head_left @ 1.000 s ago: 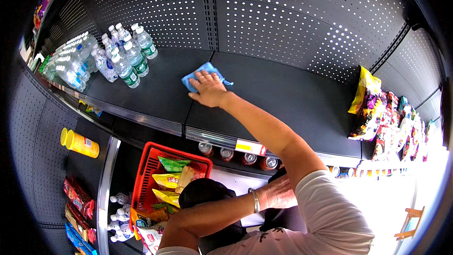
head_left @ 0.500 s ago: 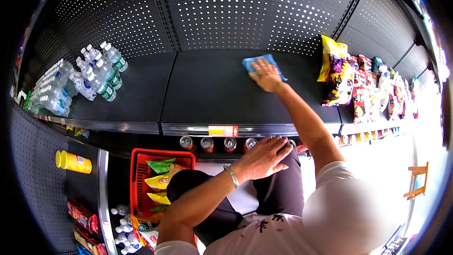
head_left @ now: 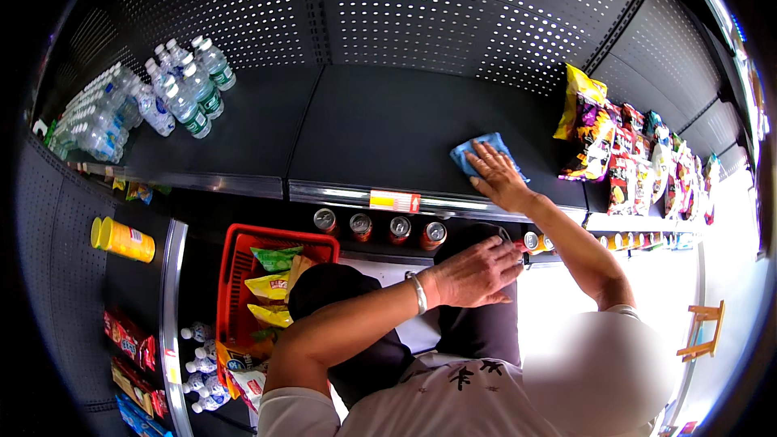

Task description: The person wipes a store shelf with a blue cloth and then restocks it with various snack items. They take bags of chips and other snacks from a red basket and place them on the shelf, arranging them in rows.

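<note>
My right hand (head_left: 503,181) lies flat on a folded blue cloth (head_left: 462,159), fingers spread, pressing it onto the black shelf (head_left: 372,125) near its front edge. The palm and fingers cover part of the cloth. My left hand (head_left: 477,272), with a silver bangle at the wrist, rests over my knee below the shelf. Its fingers are stretched out, and no object shows in it. Snack bags (head_left: 591,133) stand upright on the shelf to the right of the cloth.
Plastic water bottles (head_left: 194,89) stand at the shelf's left. Drink cans (head_left: 400,229) line the level below. A red basket (head_left: 279,231) of snack bags stands near my left leg. Yellow canisters (head_left: 125,239) lie farther left. A small wooden stool (head_left: 706,330) is at right.
My right hand has drawn the cloth nearer and to the right, toward the shelf's front edge. My left hand has shifted slightly right, and the view has tilted a little.
</note>
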